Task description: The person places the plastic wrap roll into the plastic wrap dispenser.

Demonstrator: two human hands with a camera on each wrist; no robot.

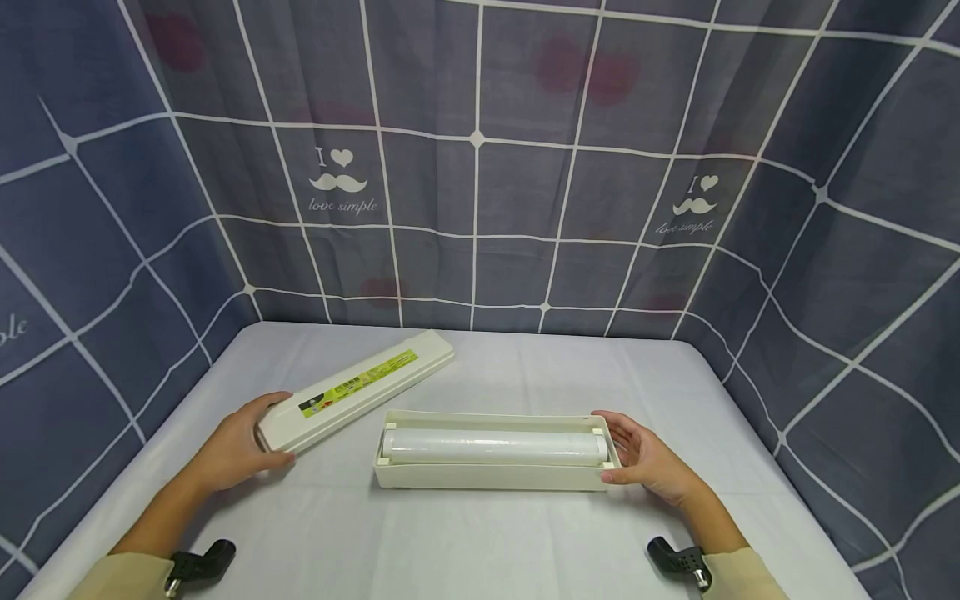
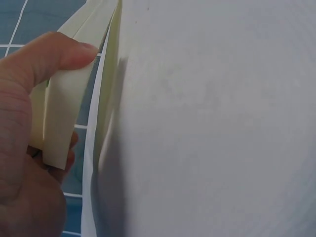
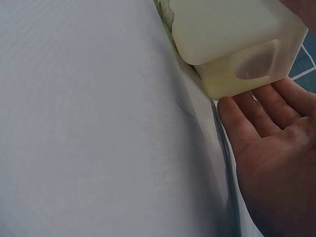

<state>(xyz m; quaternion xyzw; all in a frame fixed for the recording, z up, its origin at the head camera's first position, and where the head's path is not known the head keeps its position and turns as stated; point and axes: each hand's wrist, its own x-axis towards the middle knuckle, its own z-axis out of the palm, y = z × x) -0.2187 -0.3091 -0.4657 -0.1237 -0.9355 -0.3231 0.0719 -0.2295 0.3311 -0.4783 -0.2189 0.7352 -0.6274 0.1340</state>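
Note:
My left hand (image 1: 236,448) grips the near left end of a long cream lid (image 1: 420,354) with a green printed label, thumb on the front side. The lid slants toward the back of the table; the left wrist view shows its end (image 2: 64,108) pinched between thumb and fingers. Right of it, an open cream cling film box (image 1: 487,478) lies lengthwise on the table, with a shiny roll of cling film (image 1: 495,447) inside. My right hand (image 1: 651,460) holds the box's right end, thumb at the front corner. In the right wrist view, fingertips touch the box's end wall (image 3: 232,74).
A white cloth covers the table (image 1: 465,542). Dark blue-grey checked curtains (image 1: 480,192) close off the back and both sides. A black wrist device (image 1: 202,562) sits at the left sleeve, another black device (image 1: 678,558) at the right.

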